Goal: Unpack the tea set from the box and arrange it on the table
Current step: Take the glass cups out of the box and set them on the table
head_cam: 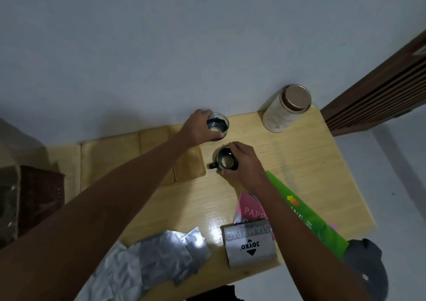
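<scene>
Nearest my body, crumpled silver foil wrappers (pixel 161 254) lie at the near edge of the wooden table (pixel 299 162). Just beside them, to the right, sits a grey stamp pad box (pixel 249 245) printed "JOYKO". It overlaps a pink paper pack (pixel 250 208), which in turn rests against a green paper pack (pixel 306 217) lying diagonally under my right forearm. A dark cap (pixel 366 268) sits off the near right corner of the table.

Right hand (pixel 244 162): fingers curled round a small dark-trimmed glass cup (pixel 224 161), gripping it from the right side. The cup stands upright on the table, mouth up, with its black handle pointing left, clear of my fingers.

Just left of this cup lies a light wooden coaster (pixel 190 164), flat on the table and not touching the cup. My left forearm crosses above part of it.

Left hand (pixel 198 127): fingers wrapped round a second glass cup (pixel 217 125), gripping it from the left side. This cup stands upright, farther from me than the first, near the far table edge by the wall. The two cups are near each other but apart.

At the far right corner stands a pale cylindrical canister (pixel 285 109) with a brown lid. At the far left, off the table, a dark brown box (pixel 41 194) is partly visible.
</scene>
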